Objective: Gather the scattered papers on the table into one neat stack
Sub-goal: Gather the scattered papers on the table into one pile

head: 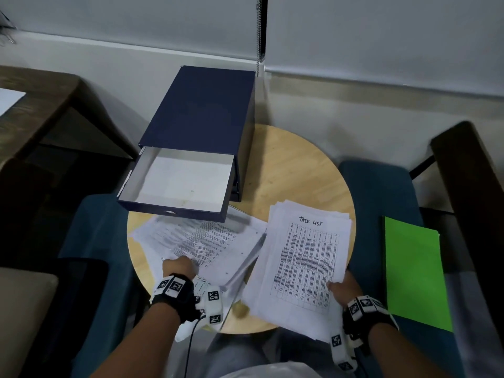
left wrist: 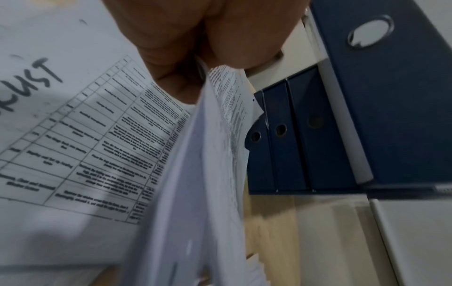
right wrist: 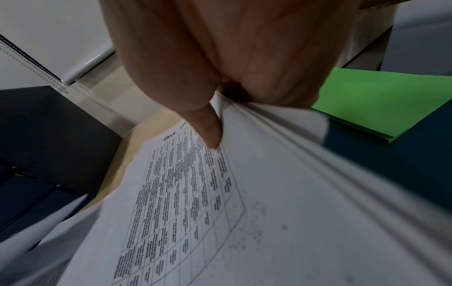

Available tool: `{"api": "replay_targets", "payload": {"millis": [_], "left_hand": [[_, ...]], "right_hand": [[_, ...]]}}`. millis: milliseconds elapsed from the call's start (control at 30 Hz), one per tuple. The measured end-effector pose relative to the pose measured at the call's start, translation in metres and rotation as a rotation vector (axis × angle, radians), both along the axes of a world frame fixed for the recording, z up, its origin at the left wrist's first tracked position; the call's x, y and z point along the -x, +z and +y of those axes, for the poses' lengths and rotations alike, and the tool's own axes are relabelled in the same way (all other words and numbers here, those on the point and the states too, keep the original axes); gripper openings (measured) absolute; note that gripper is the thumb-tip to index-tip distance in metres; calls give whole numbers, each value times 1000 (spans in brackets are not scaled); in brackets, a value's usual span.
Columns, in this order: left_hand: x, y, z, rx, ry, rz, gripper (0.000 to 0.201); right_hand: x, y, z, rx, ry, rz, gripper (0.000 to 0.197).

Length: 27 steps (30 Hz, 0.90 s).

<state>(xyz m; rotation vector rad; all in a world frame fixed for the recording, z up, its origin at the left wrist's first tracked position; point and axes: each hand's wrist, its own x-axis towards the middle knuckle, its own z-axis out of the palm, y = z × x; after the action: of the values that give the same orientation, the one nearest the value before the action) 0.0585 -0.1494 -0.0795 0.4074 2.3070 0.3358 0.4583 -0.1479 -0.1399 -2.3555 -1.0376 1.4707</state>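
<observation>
My right hand [head: 344, 286] grips the near right corner of a thick bundle of printed sheets [head: 305, 264] headed "TASK LIST". In the right wrist view the thumb [right wrist: 208, 131] lies on top of the bundle [right wrist: 244, 212] with the fingers under it. My left hand [head: 178, 267] pinches the near edge of other printed papers [head: 196, 238] fanned over the left half of the round wooden table [head: 294, 165]. In the left wrist view the left fingers [left wrist: 220, 38] hold lifted sheets [left wrist: 208, 154] edge-on, over another task list sheet [left wrist: 73, 135].
A dark blue drawer box [head: 201, 115] stands at the back of the table, its top drawer [head: 180, 184] pulled out over the papers. A green folder [head: 414, 271] lies on the blue seat [head: 381, 192] to the right. Dark wooden furniture [head: 32, 110] flanks both sides.
</observation>
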Motion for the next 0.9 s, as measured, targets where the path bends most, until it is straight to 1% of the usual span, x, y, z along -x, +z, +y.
{"api": "replay_targets", "payload": {"millis": [67, 100, 133, 200, 267, 333, 367, 400, 433, 500, 567, 600, 633, 667, 700, 733, 767, 800, 867, 900], "left_hand": [[0, 11, 0, 127, -183, 71, 30], [-2, 14, 0, 151, -270, 96, 28], [-2, 13, -1, 182, -403, 148, 27], [-11, 19, 0, 105, -460, 130, 26], [-26, 23, 0, 74, -476, 25, 25], [-45, 16, 2, 2, -276, -244, 24], [-54, 9, 2, -89, -180, -376, 28], [-64, 1, 2, -150, -151, -471, 34], [-73, -2, 3, -157, -140, -501, 37], [-88, -7, 2, -144, -302, -461, 38], [-101, -3, 3, -169, -508, -388, 36], [-105, -3, 5, -191, -622, -327, 36], [-109, 1, 8, -217, -724, -265, 34], [-113, 6, 11, -250, -794, -222, 32], [-116, 12, 13, -304, -844, -191, 28], [-119, 17, 17, -368, -878, -172, 23], [-121, 21, 20, -425, -899, -165, 18], [-122, 23, 24, -472, -901, -170, 20], [-124, 21, 34, -480, -902, -184, 38], [-127, 20, 38, -435, -906, -184, 50]], "right_hand": [[-2, 1, -1, -9, 11, -4, 37], [-3, -1, -1, -12, 11, -1, 35], [-3, 0, -1, -18, 18, 4, 35], [-3, 0, -1, -25, 13, 18, 36], [-3, -2, -1, -15, -3, 38, 39], [-5, -7, 0, 10, -19, 48, 41], [-6, -11, 0, 9, -16, 52, 42], [-8, -14, 1, 4, -4, 54, 42], [-9, -15, 2, -6, 9, 62, 41], [-11, -8, 4, -59, 28, 119, 39], [-14, -6, 4, -66, 68, 153, 38], [-19, -13, 3, -54, 61, 152, 43], [-27, -33, 1, -37, 26, 158, 52], [-32, -40, -1, -12, 3, 162, 60], [-36, -51, -2, -16, -35, 177, 61], [-32, -44, 0, -12, -67, 187, 55], [-20, -16, 1, -3, -107, 189, 49], [-14, 2, 3, -4, -131, 196, 46], [-13, 8, 3, -21, -260, 288, 52], [-13, 8, 1, -32, -345, 328, 61]]}}
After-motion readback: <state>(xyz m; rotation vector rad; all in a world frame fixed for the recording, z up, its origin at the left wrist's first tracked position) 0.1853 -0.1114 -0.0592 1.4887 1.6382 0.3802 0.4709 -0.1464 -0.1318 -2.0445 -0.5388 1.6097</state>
